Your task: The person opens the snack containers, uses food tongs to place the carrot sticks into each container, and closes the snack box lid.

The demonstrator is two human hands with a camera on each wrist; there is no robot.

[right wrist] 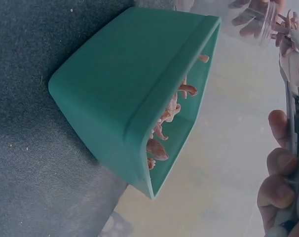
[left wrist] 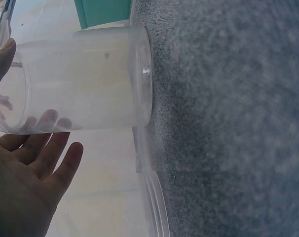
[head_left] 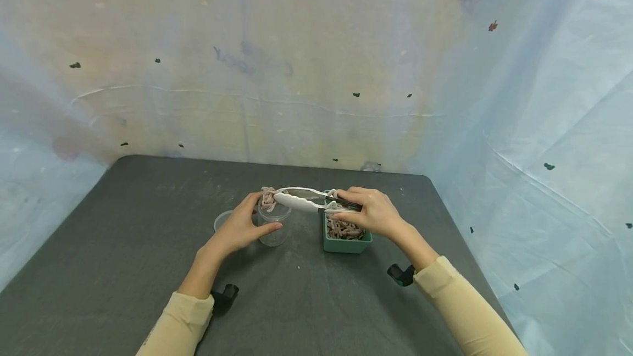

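My left hand [head_left: 241, 231] holds a clear plastic jar [head_left: 273, 233] near its rim, thumb on one side and fingers round the other. The jar stands upright on the table, and in the left wrist view its walls [left wrist: 85, 79] look bare. With my right hand [head_left: 374, 211] I grip white-tipped metal tongs [head_left: 299, 202], held level. Their tips pinch a clump of pinkish-brown strips [head_left: 267, 200] at the jar's mouth. Below my right hand sits a green box [head_left: 348, 246] with many similar strips [head_left: 343, 229] inside; the right wrist view shows its side [right wrist: 125, 69].
A round clear plastic piece [head_left: 220, 220], partly hidden by my left hand, lies on the dark table [head_left: 306, 301] left of the jar; it may be a lid or another container. Patterned plastic sheeting [head_left: 296, 98] rises behind the table and on both sides.
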